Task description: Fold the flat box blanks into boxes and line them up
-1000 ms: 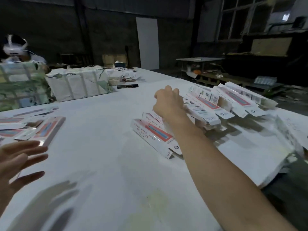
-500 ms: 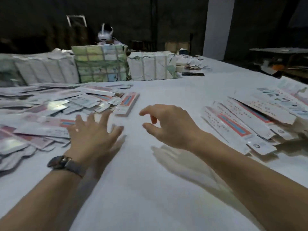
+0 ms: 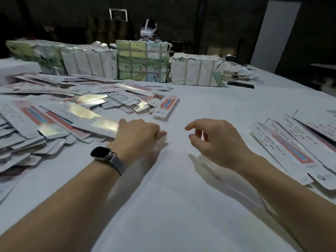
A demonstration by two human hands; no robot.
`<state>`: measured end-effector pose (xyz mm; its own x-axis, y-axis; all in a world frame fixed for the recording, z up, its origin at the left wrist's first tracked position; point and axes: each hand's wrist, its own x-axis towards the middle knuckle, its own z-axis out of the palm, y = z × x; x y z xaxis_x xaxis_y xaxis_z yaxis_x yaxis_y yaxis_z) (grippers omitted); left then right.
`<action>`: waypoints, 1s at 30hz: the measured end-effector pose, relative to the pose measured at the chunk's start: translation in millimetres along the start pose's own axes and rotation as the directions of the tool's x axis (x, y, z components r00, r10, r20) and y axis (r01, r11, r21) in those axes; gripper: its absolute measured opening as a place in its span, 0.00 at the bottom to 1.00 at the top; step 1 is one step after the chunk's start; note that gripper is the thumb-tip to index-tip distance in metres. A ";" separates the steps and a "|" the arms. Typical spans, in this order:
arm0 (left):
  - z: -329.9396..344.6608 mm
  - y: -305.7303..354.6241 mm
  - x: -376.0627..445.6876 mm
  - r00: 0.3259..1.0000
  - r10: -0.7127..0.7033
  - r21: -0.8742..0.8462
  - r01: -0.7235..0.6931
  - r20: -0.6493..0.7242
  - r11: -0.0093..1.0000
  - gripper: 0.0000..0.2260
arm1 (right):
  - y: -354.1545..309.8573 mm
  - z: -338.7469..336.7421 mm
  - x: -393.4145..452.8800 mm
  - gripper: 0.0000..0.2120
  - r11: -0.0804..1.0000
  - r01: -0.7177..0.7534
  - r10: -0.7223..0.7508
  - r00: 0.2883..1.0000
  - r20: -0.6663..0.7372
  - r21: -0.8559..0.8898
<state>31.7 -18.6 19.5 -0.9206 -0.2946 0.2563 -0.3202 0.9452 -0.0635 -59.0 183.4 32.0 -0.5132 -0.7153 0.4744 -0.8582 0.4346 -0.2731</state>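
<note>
Nearest me, my two bare forearms stretch out over the white tabletop (image 3: 181,206), a dark square-faced wristwatch on a grey band (image 3: 101,154) on the left one. My left hand (image 3: 138,137) hovers at the near edge of the heap of flat white box blanks with red and blue stripes and silvery undersides (image 3: 60,115), fingers loosely curled and grasping nothing; whether the fingertips touch the nearest blank I cannot tell. My right hand (image 3: 216,140) hangs over bare table, relaxed and half open, thumb and forefinger apart, holding nothing. To my right, near the table's edge, lies the row of long white folded boxes with a red-and-blue band (image 3: 294,148), leaning one on another. The risk I see: the blanks overlap loosely and look slick, so a careless pinch could lift two at once or drag the heap sliding toward me, and a stray elbow on the right could knock the leaning row askew. A single blank (image 3: 166,107) lies apart at the heap's right edge, the easiest pick. Farther off stand paper-wrapped, strapped bundles (image 3: 196,70), white and green-printed, and behind them a white headset (image 3: 148,30) on a person.
</note>
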 end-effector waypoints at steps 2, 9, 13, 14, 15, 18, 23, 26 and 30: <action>-3.1 8.9 1.7 0.987 0.082 -0.005 -0.084 -0.141 0.996 0.19 | -0.5 -0.8 -0.1 0.09 1.000 0.015 -0.014 0.999 -0.046 0.019; -23.8 25.4 -9.4 0.608 0.137 -0.250 -0.507 -0.782 0.825 0.16 | -8.4 -4.0 1.8 0.17 0.984 0.064 -0.028 0.977 -0.212 0.166; -46.9 40.4 -26.2 0.477 0.023 -0.341 -0.660 -0.879 0.669 0.13 | -10.6 -7.3 2.2 0.19 0.966 0.160 -0.096 0.952 -0.292 0.204; -51.8 43.0 -29.4 0.498 -0.061 -0.432 -0.677 -0.865 0.596 0.12 | -12.3 -8.6 2.6 0.16 0.952 0.194 -0.113 0.942 -0.316 0.235; -57.1 44.2 -32.4 0.543 -0.152 -0.543 -0.694 -0.826 0.472 0.12 | -13.8 -9.6 3.2 0.12 0.936 0.228 -0.134 0.935 -0.328 0.268; -73.4 40.7 -36.4 0.729 -0.292 -0.748 -0.660 -0.618 -0.065 0.14 | -19.7 -12.8 2.1 0.10 0.872 0.290 -0.149 0.924 -0.351 0.395; -73.2 32.3 -35.6 0.923 -0.082 -0.902 -0.384 -0.375 -0.198 0.15 | -34.5 -23.0 0.9 0.06 0.499 0.105 -0.013 0.993 -0.113 0.860; -63.4 39.0 -35.2 0.971 0.037 -0.932 -0.216 -0.236 -0.291 0.23 | -32.5 -20.0 1.2 0.10 0.414 -0.016 0.050 0.999 -0.005 0.910; -49.4 54.6 -36.1 0.992 0.033 -0.942 -0.108 -0.124 -0.319 0.19 | -29.1 -15.1 2.2 0.16 0.545 -0.108 0.070 0.994 0.083 0.832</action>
<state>58.5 50.6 54.4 -0.8957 -0.2434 0.3721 0.4116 -0.1372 0.9010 -34.9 177.5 53.6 -0.5715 -0.7258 0.3828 -0.4210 -0.1411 -0.8960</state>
